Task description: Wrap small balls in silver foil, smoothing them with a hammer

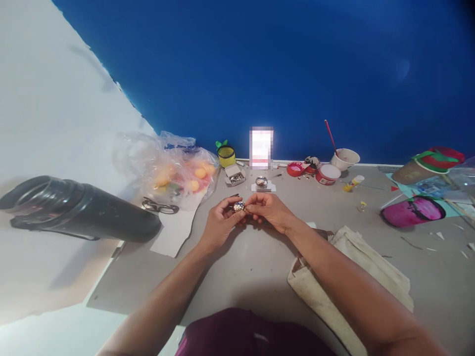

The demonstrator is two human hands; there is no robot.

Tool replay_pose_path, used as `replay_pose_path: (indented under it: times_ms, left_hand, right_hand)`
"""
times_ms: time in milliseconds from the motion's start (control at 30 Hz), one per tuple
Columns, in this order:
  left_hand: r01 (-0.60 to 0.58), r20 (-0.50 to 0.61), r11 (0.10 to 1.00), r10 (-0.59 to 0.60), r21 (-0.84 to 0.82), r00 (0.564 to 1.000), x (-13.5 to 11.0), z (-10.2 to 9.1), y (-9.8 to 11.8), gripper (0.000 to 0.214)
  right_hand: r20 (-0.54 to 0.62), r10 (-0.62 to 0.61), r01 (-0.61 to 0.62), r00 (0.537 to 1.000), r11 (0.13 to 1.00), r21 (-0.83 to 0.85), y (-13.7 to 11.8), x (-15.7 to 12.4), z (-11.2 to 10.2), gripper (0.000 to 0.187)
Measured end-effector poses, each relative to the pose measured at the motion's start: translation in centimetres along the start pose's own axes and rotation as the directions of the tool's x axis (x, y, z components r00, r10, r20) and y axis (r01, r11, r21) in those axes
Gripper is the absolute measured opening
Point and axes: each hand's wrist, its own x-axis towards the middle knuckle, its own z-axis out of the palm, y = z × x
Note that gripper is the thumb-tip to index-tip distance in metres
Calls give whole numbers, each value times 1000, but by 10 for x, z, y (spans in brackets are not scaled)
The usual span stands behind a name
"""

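Observation:
Both my hands meet over the grey floor (pixel 237 267), pinching one small shiny silver ball (pixel 239 206) between their fingertips. My left hand (pixel 219 221) cups it from the left with curled fingers. My right hand (pixel 270 210) grips it from the right, fingers closed. Just beyond, a second shiny ball (pixel 261 182) rests on a small white stand. An open little box of silver bits (pixel 235 175) lies to its left.
A clear plastic bag of coloured balls (pixel 174 170), scissors (pixel 159 206) and a black cylinder (pixel 79 210) lie on the left. A yellow tub (pixel 226 155), red lid (pixel 296 169), white cups (pixel 345 158), glue stick (pixel 353 183), pink painted piece (pixel 412 211) and cloth bag (pixel 356 277) are around.

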Motion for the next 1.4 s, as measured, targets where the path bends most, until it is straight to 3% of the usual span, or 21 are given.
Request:
replay_pose_path:
  times_ms: [633,1000,1400]
  left_hand:
    - [68,15,996,-67,-66,998,1,-1,0,61]
    - [16,-54,999,-18,-30,998,-3,5,3,58]
    - [122,51,953,-113,-277,992,2,3,-2,56]
  right_hand:
    - [48,-59,61,997,997,-47,-1,-1,0,36]
    - [80,-80,85,994,994,-66,1,-1,2,34]
    - [37,33,-33,999,999,-6,0,2,-3,40]
